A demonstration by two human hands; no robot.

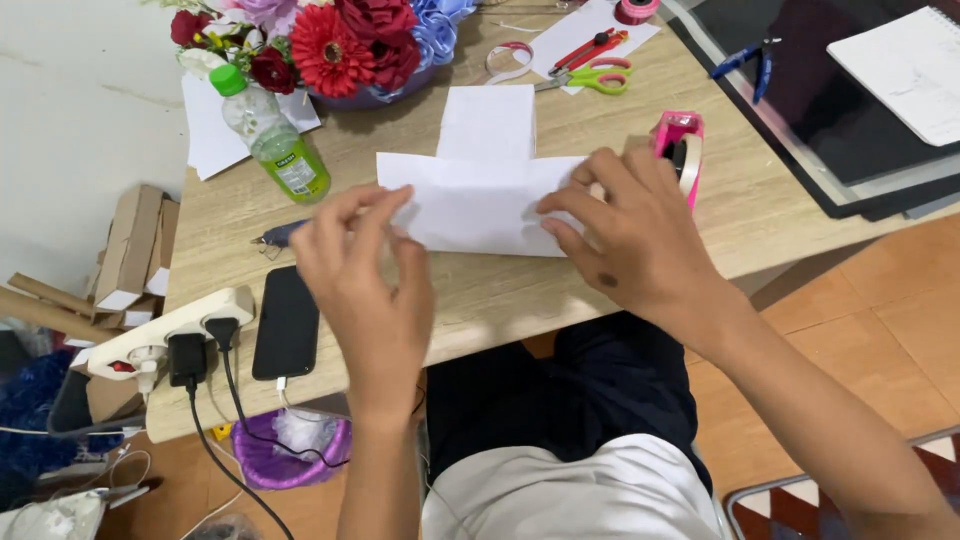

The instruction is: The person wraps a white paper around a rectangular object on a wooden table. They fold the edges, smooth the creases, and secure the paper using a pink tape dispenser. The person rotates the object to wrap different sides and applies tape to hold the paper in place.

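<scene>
Head view, entries placed against the white paper (480,195), which lies flat near the middle of your worktop (500,290).

- Your left hand (365,275): raised at the paper's left end, fingers curled and pinched near its edge; whether they actually grip it cannot be told.
- Your right hand (630,235): fingers spread and pressed flat on the paper's right end, holding nothing else.
- Pink tape dispenser (680,145): just right of the paper, behind your right hand.
- Green-capped bottle (275,140): left of the paper, tilted.
- Flower bouquet (330,40): beyond the paper, to the left.
- Scissors (595,78): beyond the paper, to the right.
- Black phone (286,322): nearer you than the paper, to the left, cable attached.
- White power strip (170,335): left of the phone, at the worktop's edge.
</scene>
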